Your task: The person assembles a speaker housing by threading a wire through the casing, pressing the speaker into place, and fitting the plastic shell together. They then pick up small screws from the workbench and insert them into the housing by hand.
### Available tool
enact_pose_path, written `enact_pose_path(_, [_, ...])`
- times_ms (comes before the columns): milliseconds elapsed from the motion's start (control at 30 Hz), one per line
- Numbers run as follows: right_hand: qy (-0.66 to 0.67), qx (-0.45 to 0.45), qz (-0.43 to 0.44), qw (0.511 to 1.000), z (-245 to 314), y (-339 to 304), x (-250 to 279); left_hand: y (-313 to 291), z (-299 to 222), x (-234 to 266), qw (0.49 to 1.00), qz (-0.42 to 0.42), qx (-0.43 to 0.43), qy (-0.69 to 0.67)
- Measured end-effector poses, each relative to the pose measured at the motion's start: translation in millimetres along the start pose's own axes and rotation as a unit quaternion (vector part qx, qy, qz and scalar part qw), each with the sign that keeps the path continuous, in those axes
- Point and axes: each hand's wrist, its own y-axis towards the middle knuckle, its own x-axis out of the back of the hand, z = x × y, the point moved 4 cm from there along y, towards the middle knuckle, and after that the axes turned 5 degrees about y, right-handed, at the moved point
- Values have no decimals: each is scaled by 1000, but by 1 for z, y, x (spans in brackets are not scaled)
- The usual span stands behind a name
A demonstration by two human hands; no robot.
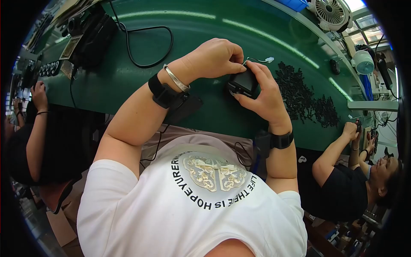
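A black box-shaped device (243,82) is over the green table, gripped by my right hand (267,94) with the thumb at its near side and the fingers along its far right edge. My left hand (220,58) is closed in a pinch at the device's far edge, its thumb close to my right fingertips. What lies between those left fingers is too small to make out. A thin cable with a white connector (269,60) runs out to the right from beside the pinch.
Many small black pieces (299,92) lie heaped right of my right hand. A black cable (171,40) loops on the green table (201,34), near black equipment (92,38) at left. A fan (329,13) stands far right. Co-workers' arms (334,147) show at both sides.
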Motion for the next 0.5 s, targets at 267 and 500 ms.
enact_pose_path(267, [-41, -9, -6, 999, 2, 0, 2, 6, 15, -13, 986, -29, -9, -162])
enact_pose_path(500, [-50, -83, -5, 995, 1, -10, 0, 12, 29, -28, 957, 33, -5, -290])
